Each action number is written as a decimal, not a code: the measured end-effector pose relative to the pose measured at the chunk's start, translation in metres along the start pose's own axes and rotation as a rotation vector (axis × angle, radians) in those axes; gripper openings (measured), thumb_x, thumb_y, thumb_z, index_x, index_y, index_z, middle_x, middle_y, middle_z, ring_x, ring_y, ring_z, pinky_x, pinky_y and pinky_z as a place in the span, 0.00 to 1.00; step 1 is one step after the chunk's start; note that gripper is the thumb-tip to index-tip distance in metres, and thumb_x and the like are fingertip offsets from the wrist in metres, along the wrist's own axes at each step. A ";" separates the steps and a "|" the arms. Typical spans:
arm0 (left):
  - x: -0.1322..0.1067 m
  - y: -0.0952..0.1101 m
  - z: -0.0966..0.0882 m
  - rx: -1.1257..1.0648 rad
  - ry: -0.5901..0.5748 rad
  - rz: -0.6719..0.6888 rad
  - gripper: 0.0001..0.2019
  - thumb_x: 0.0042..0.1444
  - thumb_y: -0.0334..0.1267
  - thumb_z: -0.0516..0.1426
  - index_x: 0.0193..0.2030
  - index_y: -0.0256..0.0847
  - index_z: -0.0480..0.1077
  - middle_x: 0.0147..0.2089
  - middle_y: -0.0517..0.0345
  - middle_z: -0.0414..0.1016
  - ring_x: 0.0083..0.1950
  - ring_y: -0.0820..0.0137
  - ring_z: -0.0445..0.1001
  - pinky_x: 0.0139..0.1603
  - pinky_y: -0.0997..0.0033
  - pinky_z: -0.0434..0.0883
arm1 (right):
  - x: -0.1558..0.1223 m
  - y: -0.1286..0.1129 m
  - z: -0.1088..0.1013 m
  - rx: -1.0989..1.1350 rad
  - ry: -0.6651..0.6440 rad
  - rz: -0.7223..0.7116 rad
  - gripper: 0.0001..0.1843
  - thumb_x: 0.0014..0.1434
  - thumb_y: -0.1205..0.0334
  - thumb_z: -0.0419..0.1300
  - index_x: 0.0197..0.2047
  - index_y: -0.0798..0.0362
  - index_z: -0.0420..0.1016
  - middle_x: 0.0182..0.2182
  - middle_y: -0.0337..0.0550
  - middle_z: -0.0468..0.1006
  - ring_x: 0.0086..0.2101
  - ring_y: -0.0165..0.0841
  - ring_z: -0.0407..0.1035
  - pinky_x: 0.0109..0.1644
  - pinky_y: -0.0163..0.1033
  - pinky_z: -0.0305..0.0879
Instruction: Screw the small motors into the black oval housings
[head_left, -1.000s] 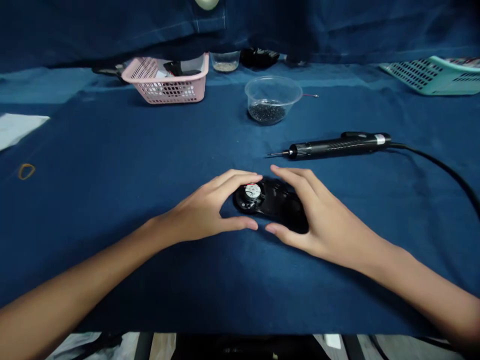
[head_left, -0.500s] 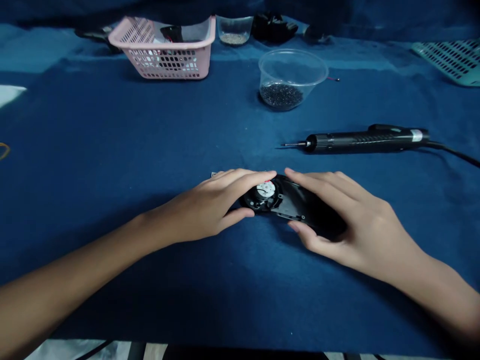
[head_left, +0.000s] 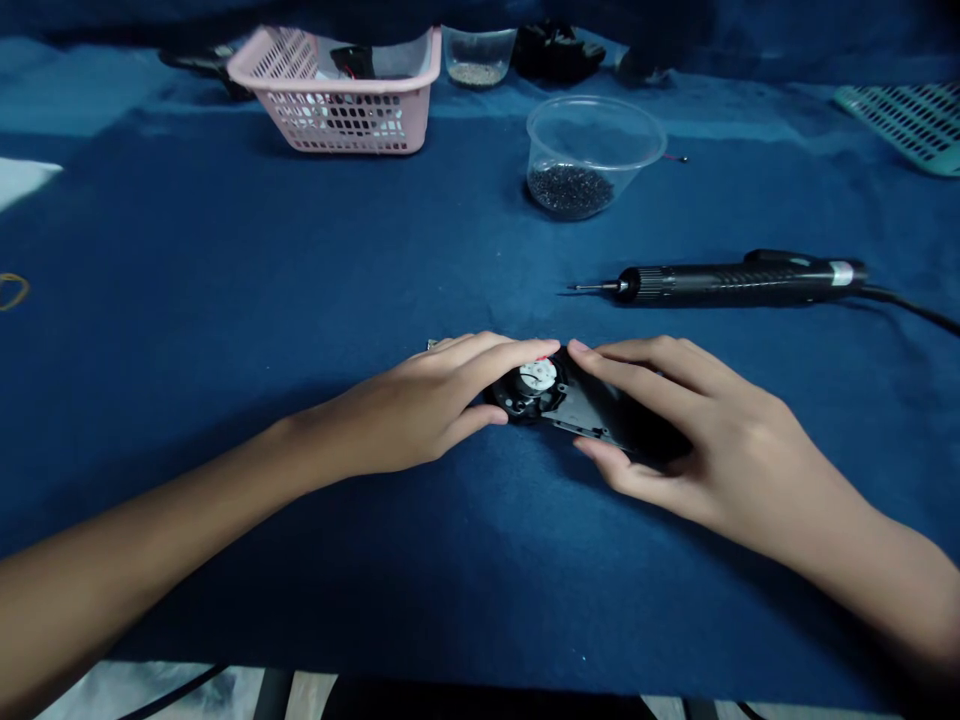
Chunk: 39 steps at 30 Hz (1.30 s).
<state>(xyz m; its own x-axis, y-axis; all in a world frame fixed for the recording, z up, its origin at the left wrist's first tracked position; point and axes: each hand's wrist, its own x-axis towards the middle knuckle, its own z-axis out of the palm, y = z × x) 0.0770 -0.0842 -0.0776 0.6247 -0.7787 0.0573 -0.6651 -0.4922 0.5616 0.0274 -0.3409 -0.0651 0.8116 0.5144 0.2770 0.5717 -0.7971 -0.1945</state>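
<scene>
A black plastic housing (head_left: 592,405) lies low over the blue cloth between my hands, its inner side facing up. In its rounded left end sits a white round part (head_left: 538,375), with a bit of red at its far edge. My left hand (head_left: 442,400) is closed around that left end, thumb on the near side and fingers on the far side. My right hand (head_left: 697,430) grips the long right part, with the thumb along the near edge and the fingertips on the far edge. My palms and fingers hide both ends.
A black electric screwdriver (head_left: 750,283) lies behind my right hand, bit pointing left, cord running right. Farther back stand a clear tub (head_left: 596,150) of small dark screws, a pink basket (head_left: 345,120) and another clear tub (head_left: 478,60). A green basket (head_left: 907,125) is at far right.
The whole view has shifted slightly. Both hands keep their hold on the black housing, which looks tilted a little differently.
</scene>
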 end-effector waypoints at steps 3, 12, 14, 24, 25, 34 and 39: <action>0.000 0.001 0.000 -0.003 -0.002 -0.003 0.30 0.66 0.33 0.54 0.71 0.53 0.48 0.68 0.62 0.60 0.66 0.67 0.62 0.65 0.66 0.62 | 0.000 0.001 -0.003 0.004 -0.034 -0.009 0.32 0.61 0.46 0.58 0.64 0.49 0.65 0.55 0.46 0.71 0.49 0.38 0.72 0.46 0.47 0.77; 0.001 -0.001 0.002 -0.003 -0.002 -0.011 0.29 0.66 0.35 0.53 0.70 0.56 0.49 0.67 0.62 0.61 0.65 0.65 0.63 0.64 0.63 0.63 | 0.001 0.002 -0.001 0.037 -0.054 -0.022 0.33 0.61 0.48 0.59 0.66 0.51 0.62 0.57 0.49 0.70 0.54 0.39 0.69 0.56 0.46 0.72; 0.001 -0.001 0.002 0.002 -0.002 -0.014 0.29 0.65 0.35 0.54 0.70 0.56 0.49 0.67 0.63 0.61 0.65 0.65 0.63 0.64 0.64 0.63 | 0.001 0.001 0.000 0.036 -0.060 -0.013 0.33 0.61 0.49 0.59 0.66 0.51 0.62 0.57 0.48 0.69 0.54 0.38 0.68 0.57 0.45 0.72; 0.002 0.001 0.001 0.018 -0.008 -0.029 0.29 0.66 0.34 0.53 0.70 0.58 0.48 0.67 0.67 0.60 0.65 0.69 0.63 0.63 0.68 0.62 | 0.002 0.003 -0.005 -0.001 -0.115 -0.029 0.34 0.63 0.45 0.55 0.67 0.53 0.61 0.56 0.49 0.69 0.53 0.37 0.68 0.57 0.44 0.70; 0.002 0.001 0.002 0.018 -0.006 -0.027 0.30 0.66 0.34 0.53 0.70 0.58 0.48 0.67 0.67 0.61 0.65 0.69 0.63 0.63 0.68 0.62 | 0.002 0.003 -0.006 0.009 -0.126 -0.027 0.35 0.63 0.44 0.55 0.67 0.52 0.60 0.57 0.48 0.68 0.54 0.37 0.67 0.58 0.44 0.70; 0.002 0.001 0.002 0.040 0.001 -0.009 0.25 0.65 0.36 0.54 0.67 0.53 0.52 0.65 0.64 0.62 0.64 0.69 0.64 0.61 0.68 0.64 | 0.005 0.007 -0.007 0.179 -0.195 0.039 0.37 0.61 0.43 0.57 0.69 0.47 0.57 0.59 0.42 0.66 0.56 0.31 0.65 0.63 0.37 0.64; 0.002 0.003 0.003 0.053 0.003 -0.002 0.24 0.66 0.36 0.53 0.67 0.51 0.53 0.65 0.62 0.63 0.64 0.69 0.64 0.62 0.67 0.64 | 0.009 0.006 -0.012 0.121 -0.222 0.025 0.36 0.61 0.41 0.55 0.68 0.47 0.59 0.57 0.43 0.68 0.53 0.33 0.67 0.58 0.38 0.67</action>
<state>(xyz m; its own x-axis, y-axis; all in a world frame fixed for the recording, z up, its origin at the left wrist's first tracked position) 0.0749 -0.0879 -0.0786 0.6272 -0.7767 0.0585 -0.6844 -0.5137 0.5173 0.0366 -0.3447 -0.0520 0.8248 0.5622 0.0598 0.5502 -0.7739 -0.3135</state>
